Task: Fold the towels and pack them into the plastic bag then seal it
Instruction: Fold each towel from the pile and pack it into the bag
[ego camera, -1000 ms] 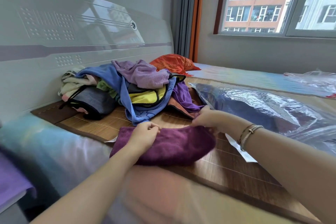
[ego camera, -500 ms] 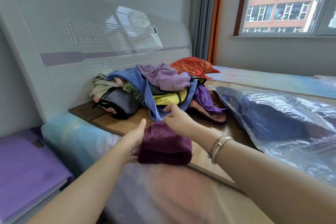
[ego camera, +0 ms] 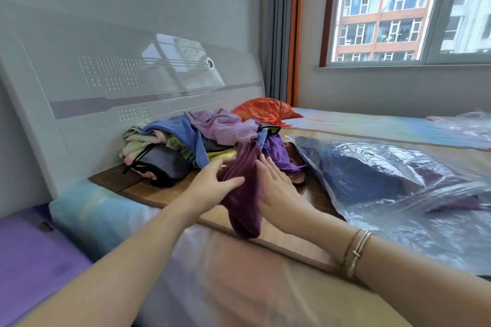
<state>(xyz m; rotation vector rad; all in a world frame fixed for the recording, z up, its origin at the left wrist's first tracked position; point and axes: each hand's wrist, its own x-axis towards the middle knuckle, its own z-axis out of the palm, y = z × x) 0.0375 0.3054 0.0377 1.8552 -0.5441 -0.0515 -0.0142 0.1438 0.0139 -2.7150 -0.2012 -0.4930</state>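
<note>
A folded dark purple towel (ego camera: 243,194) is lifted on edge above the bamboo mat (ego camera: 159,195), sandwiched between my hands. My left hand (ego camera: 210,184) holds its left side, with the thumb laid across the front of the cloth. My right hand (ego camera: 275,183) presses flat against its right side, fingers straight. To the right lies the clear plastic bag (ego camera: 393,220), its mouth toward me, with dark blue towels (ego camera: 372,172) inside. A heap of unfolded towels (ego camera: 212,133) in lilac, blue, yellow and grey sits just behind my hands.
The white headboard (ego camera: 106,103) runs along the left. An orange cloth (ego camera: 265,110) lies behind the heap. A second crumpled plastic bag (ego camera: 470,125) is at the far right under the window. A purple surface (ego camera: 32,260) sits beside the bed, lower left.
The purple towel went from spread flat, to folded in half, to lifted upright between both hands. My view has turned left.
</note>
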